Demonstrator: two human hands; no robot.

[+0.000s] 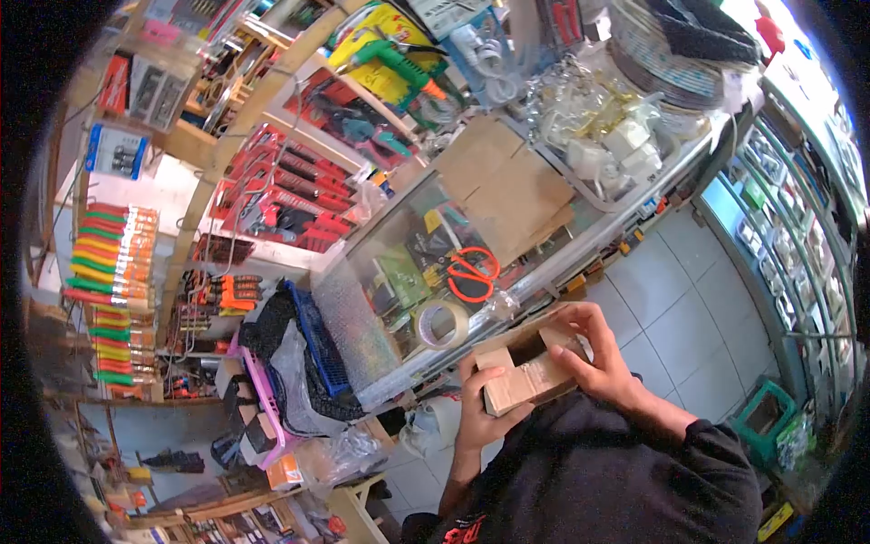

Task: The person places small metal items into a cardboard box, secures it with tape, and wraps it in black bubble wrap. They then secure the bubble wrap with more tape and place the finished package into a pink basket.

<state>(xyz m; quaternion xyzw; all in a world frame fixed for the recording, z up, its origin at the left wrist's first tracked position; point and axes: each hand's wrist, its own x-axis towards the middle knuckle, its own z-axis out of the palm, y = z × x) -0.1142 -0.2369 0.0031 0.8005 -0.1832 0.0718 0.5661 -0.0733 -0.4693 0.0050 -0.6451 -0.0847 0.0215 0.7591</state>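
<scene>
A small brown cardboard box with raised flaps and a dark opening is held in front of the dark shirt. My left hand wraps round its left end, fingers on the side and edge. At the right end, my right hand grips a flap and the box wall, its thumb on top. Just beyond the box, on the glass counter, lie a roll of clear tape and scissors with orange-red handles.
Flat cardboard pieces and a tray of bagged parts lie farther along the counter. Bubble wrap covers its left end. A pink crate stands at the left. Tiled floor shows at the right, beside a green stool-like object.
</scene>
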